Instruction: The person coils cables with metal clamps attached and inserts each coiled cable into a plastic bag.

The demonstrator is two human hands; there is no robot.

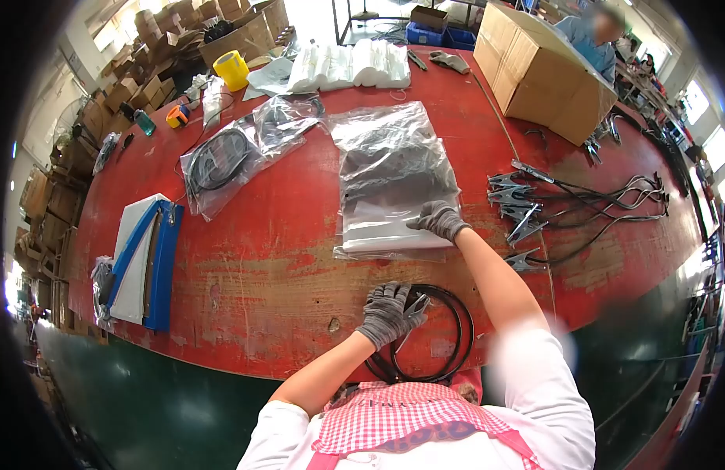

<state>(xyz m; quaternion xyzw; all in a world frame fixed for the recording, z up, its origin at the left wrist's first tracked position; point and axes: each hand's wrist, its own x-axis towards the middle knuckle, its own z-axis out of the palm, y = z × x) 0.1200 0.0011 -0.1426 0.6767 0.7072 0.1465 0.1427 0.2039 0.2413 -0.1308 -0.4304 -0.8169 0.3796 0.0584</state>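
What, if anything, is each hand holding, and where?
Left hand: the coiled black cable, at its upper left. Right hand: at the lower right of the plastic bags; grip unclear.

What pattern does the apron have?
The apron has a pink-and-white check, seen best in the head view, at the bottom.

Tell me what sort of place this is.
Probably a factory packing area: clear plastic bags and metal spring clamps on black leads lie on a large red worktable, and stacked cardboard boxes stand at the left.
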